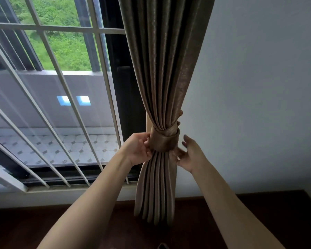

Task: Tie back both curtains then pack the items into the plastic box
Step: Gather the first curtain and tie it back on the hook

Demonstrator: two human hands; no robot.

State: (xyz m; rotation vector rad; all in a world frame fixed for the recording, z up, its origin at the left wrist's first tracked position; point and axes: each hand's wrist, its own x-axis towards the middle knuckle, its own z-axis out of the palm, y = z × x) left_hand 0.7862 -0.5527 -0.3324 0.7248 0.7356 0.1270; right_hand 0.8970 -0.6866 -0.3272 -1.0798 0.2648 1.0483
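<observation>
Evidently, the tie-back step is nearly finished: the brown curtain, right of centre against the white wall, is gathered and cinched by a matching tie-back band. The left hand is pressed to the band's left edge, its grip pinched on the fabric there. The right hand is held with fingers loosely spread, touching only the folds just under the band. Next, release and a check that the band holds seem called for. No plastic box is in view.
</observation>
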